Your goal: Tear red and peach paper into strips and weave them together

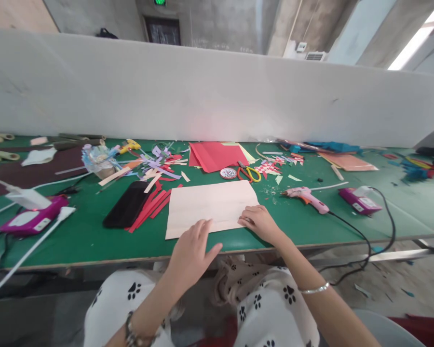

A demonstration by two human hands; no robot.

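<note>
A cream sheet of paper (206,202) lies at the table's front edge, with faint creases running across it. My left hand (191,253) is over its near edge, fingers stretched out and thumb apart, gripping nothing. At the near right corner, my right hand (261,224) has its fingers bent and closed on the paper's edge; the underside of that grip is hidden. Just behind the sheet are scissors (253,174) with orange and yellow handles and a small round patterned tin (228,173). Red paper strips (150,209) lie left of the sheet beside a black phone (127,205).
A pink glue gun (307,198) rests right of the sheet, its cord trailing to a purple power strip (359,200). Another purple power strip (32,217) with cables stands at left. Red paper (220,156) and coloured scraps (159,161) lie behind. A white partition (210,91) borders the green table (94,248).
</note>
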